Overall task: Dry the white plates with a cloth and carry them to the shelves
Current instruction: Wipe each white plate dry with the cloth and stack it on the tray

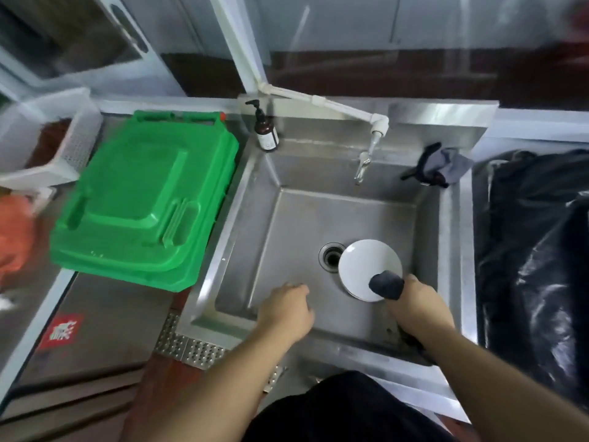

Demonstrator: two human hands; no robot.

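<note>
A small stack of white plates [366,264] lies in the steel sink [296,224], just right of the drain [331,257]. My right hand [417,309] grips the near rim of the plates through a dark cloth [386,284] wrapped over the thumb. My left hand [287,314] hovers over the sink's front left with fingers loosely curled, holding nothing. The shelves are out of view.
A green bin lid [143,199] lies left of the sink. A brown pump bottle [266,130] stands at the sink's back left corner, the tap [363,161] behind. A grey rag [446,164] sits at back right. A black bag [535,244] fills the right side.
</note>
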